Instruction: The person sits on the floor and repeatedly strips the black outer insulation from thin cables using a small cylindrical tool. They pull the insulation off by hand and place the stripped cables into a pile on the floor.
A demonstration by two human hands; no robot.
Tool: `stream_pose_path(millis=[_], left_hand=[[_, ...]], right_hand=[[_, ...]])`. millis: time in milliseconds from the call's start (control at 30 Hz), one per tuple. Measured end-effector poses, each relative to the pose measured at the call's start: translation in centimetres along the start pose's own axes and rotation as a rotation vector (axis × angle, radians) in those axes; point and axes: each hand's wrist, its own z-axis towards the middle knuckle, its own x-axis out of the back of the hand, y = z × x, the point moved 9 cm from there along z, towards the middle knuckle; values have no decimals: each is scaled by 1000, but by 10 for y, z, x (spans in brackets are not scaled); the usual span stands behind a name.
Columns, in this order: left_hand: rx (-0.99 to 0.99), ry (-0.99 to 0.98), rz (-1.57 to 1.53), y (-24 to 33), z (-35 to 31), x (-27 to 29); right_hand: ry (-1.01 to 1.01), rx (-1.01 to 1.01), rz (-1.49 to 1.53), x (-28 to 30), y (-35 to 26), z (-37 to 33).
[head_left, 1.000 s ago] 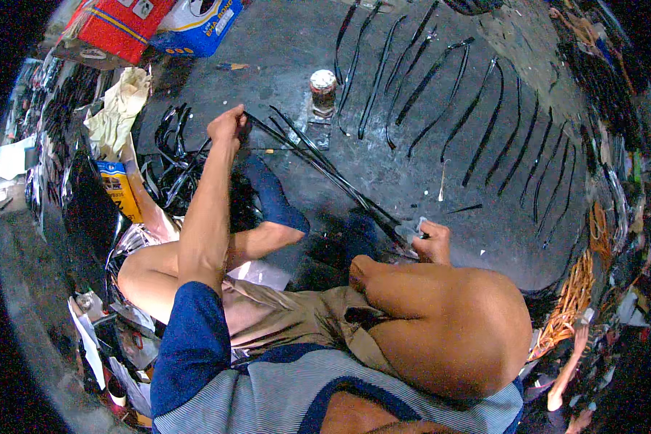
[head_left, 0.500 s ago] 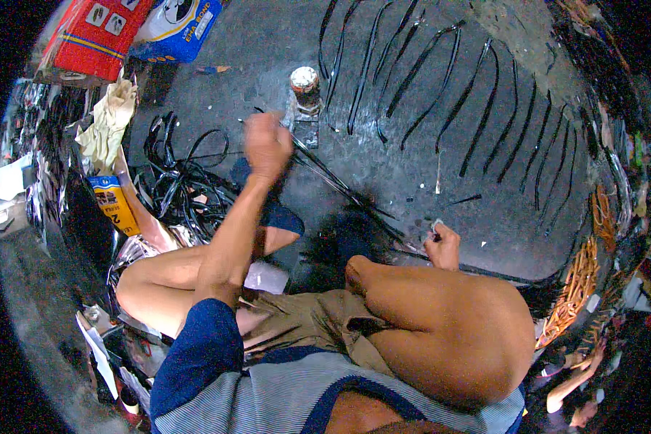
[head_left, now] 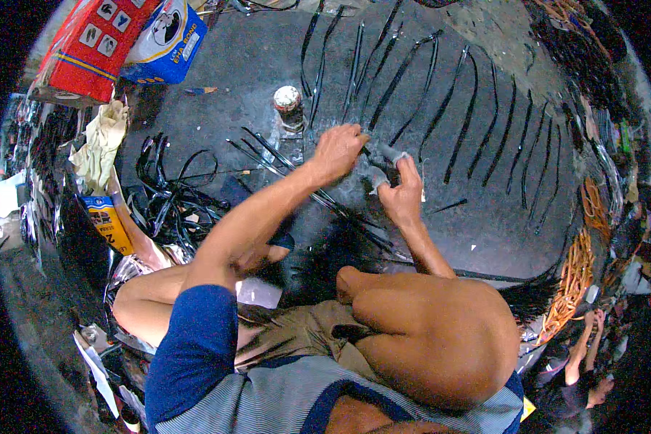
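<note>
My left hand [head_left: 339, 150] is closed, fingers pinched on what looks like a thin black strip [head_left: 372, 155], mostly hidden by the fingers. Close to its right, my right hand [head_left: 405, 189] has grey-white wraps on the thumb and forefinger. These curl around the same dark strip, though exact contact is hard to make out. Under and left of my left forearm, a bunch of long black strips [head_left: 343, 208] lies slantwise on the dark work surface [head_left: 499, 231]. Beyond my left hand stands a short cylinder with a whitish top [head_left: 288, 99].
Many black strips [head_left: 452, 119], bent into narrow loops, lie in a row at the far right. Tangled black strips [head_left: 168, 184] sit at left, near a red box [head_left: 87, 54] and a blue-white box [head_left: 168, 43]. Orange cords [head_left: 570, 278] are bundled at right; another person's arms [head_left: 582, 347] show lower right.
My left hand has moved right and slightly nearer, away from the cylinder. My right hand has risen from the near edge to meet it. The view has shifted slightly.
</note>
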Motion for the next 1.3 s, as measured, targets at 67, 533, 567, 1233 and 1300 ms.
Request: stream_pose_path(millis=[67,533,567,1233,1300], left_hand=[[284,114,-237,-9,-32,27],[973,809,-1019,3,-163,155],[971,827,-1067,2,-169,156],[1043,972,-1546,-125,-196,139],[1180,964,-1455,-169,-219,133]], right_hand=[[-4,68,94,-15,-31,6],[-168,541,424,-42,-150,-21],[-146,582,416,-42,-157,-24],[-312,510,49,-28,-94,-48],[-277,483,88,-22,-64,-65]])
